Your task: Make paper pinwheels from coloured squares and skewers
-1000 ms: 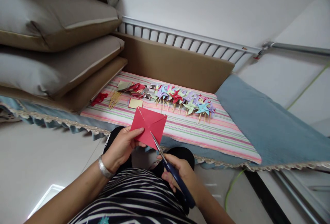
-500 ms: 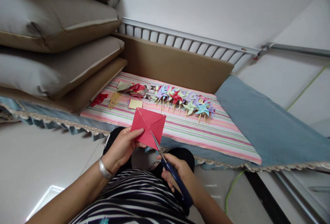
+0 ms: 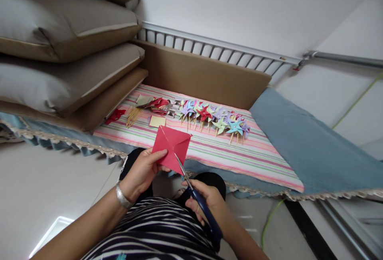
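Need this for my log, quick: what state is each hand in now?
Left hand: closed, holding the red paper under its thumb.
Right hand: closed, holding the blue-handled scissors.

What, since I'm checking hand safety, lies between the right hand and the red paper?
In the head view, the scissors, held by the right hand, blades reaching the red paper.

Home, probably: stacked cushions, frilled blue cover.
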A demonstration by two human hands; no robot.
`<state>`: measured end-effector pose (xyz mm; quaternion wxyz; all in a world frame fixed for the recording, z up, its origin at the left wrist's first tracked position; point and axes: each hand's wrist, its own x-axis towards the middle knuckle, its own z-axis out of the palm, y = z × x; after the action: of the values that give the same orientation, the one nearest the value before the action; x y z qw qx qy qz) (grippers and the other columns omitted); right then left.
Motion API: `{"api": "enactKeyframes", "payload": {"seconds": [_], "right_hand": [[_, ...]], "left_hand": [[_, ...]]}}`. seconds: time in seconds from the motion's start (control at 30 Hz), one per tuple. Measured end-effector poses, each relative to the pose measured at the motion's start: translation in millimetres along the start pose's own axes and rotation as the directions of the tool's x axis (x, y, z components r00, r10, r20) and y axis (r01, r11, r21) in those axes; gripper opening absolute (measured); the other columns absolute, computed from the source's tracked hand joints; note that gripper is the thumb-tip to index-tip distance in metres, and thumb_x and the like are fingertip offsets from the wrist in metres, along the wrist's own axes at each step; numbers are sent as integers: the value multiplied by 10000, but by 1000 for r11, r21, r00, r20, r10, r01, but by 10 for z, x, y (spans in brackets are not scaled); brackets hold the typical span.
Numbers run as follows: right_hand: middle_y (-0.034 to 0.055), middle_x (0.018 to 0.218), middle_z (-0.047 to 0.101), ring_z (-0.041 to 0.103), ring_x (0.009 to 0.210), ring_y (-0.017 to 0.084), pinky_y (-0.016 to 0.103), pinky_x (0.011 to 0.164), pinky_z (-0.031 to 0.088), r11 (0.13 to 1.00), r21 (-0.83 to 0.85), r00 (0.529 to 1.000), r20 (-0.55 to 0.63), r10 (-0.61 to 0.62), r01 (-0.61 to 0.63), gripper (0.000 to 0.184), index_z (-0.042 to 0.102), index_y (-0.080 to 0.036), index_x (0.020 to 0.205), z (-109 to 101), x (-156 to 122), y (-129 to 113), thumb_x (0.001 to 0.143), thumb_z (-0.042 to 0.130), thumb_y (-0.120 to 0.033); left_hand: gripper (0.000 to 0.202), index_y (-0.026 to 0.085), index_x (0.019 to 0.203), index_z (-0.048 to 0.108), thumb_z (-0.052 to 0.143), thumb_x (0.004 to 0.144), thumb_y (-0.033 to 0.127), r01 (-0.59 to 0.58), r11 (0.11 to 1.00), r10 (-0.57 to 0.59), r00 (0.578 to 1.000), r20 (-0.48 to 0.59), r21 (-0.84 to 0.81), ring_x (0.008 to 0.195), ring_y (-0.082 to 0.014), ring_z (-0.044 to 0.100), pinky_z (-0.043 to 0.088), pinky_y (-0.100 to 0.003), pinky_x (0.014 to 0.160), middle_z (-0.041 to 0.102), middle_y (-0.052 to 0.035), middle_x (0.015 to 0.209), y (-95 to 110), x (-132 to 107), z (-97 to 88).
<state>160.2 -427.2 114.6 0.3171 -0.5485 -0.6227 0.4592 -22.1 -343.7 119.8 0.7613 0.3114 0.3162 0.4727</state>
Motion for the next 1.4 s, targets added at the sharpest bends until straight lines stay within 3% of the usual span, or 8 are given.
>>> {"api": "enactKeyframes", "payload": {"seconds": [0.13,0.27,0.4,0.53,0.63,0.77,1.13,1.4], "right_hand": [[-30,564,547,462,449,90,201,422,353,990,-138,1000,-12,-5,3,286,610,-183,1006,-32,-7,20,730,567,-242],[2,761,627,570,640,123,226,591,456,989,-142,998,46,-32,38,458,537,-208,1123,-114,-75,197,679,519,-96],[47,926,640,613,852,186,349,827,461,987,156,998,-63,-31,41,517,496,-223,1128,-120,-45,383,635,595,-101],[56,1008,627,611,920,195,371,847,454,805,573,928,-364,81,154,497,442,-251,1172,17,198,266,716,640,-266],[18,918,621,622,855,183,340,790,470,697,664,886,-455,91,270,540,459,-255,1160,124,445,97,673,690,-265],[-14,869,608,616,721,148,300,705,479,661,687,881,-466,84,300,529,486,-251,1110,137,669,-4,629,706,-236],[-60,739,503,495,571,82,216,556,411,910,390,943,-332,-6,143,509,530,-230,1097,-295,704,-137,613,687,-228],[11,858,586,578,792,158,316,755,469,921,300,937,-315,-152,250,583,437,-251,1179,-301,544,-122,649,670,-314]], "left_hand": [[162,102,803,652,664,703,229,-12,1000,12,1000,-17,2,555,-128,590,492,-228,510,677,-72,719,-3,9,-3],[177,99,821,653,670,698,227,-51,999,51,996,-74,4,588,-143,603,497,-230,508,679,-77,735,2,61,-52],[212,130,881,651,680,687,212,-95,991,80,985,-154,-94,728,-164,622,512,-252,588,686,-68,875,-20,133,-79],[244,140,913,648,683,688,226,-54,976,23,989,-148,-210,803,-172,614,500,-280,671,675,-76,949,-125,150,16],[265,136,925,648,686,688,248,-30,970,-3,991,-132,-242,844,-184,607,480,-284,700,667,-93,981,-237,114,127],[276,140,957,648,666,708,258,-9,972,-13,996,-93,-233,850,-181,607,462,-272,707,669,-97,993,-322,57,197],[191,92,776,681,713,646,228,-12,999,13,1000,-15,35,628,-149,610,464,-245,616,697,-85,745,-59,190,29],[247,121,852,679,725,628,213,-174,984,169,975,-146,-21,673,-143,630,485,-238,642,709,-59,814,-35,225,-53]]}}
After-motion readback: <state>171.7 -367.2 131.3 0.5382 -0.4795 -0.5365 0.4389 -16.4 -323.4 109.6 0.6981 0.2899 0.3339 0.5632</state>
